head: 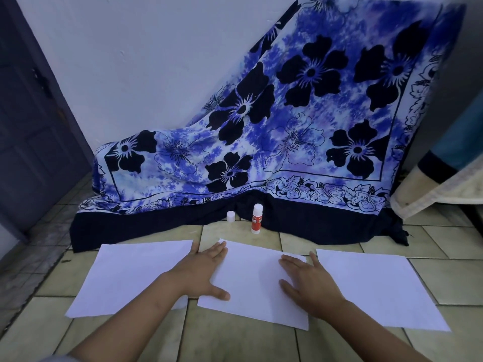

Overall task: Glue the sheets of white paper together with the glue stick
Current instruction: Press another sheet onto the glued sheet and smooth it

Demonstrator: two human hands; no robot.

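A: Hands?
B: Left hand (pixel 202 270) lies flat, fingers straight, across the left edge of the middle sheet (pixel 251 296), lower centre of frame. Its thumb is spread out onto the paper. It presses and grips nothing.
A: Right?
B: Right hand (pixel 307 283) is the same: palm down on the right part of that sheet, fingers straight and slightly spread, nothing held.
A: Other paper?
B: Left sheet (pixel 130 275) is at lower left and right sheet (pixel 373 286) at lower right. All three lie flat on the tiled floor (pixel 235 340) in a row. A narrow gap separates middle and right. The left arm covers the left sheet's near corner.
A: Glue stick?
B: Glue stick (pixel 257 218) stands upright at centre frame, above the middle sheet, at the dark hem of the blue flowered cloth (pixel 287 126). Neither hand is near it. A small white cap (pixel 230 216) stands just left of it, not touching.
A: Background?
B: White wall (pixel 130 61) at top, dark door (pixel 31 126) at the left edge.
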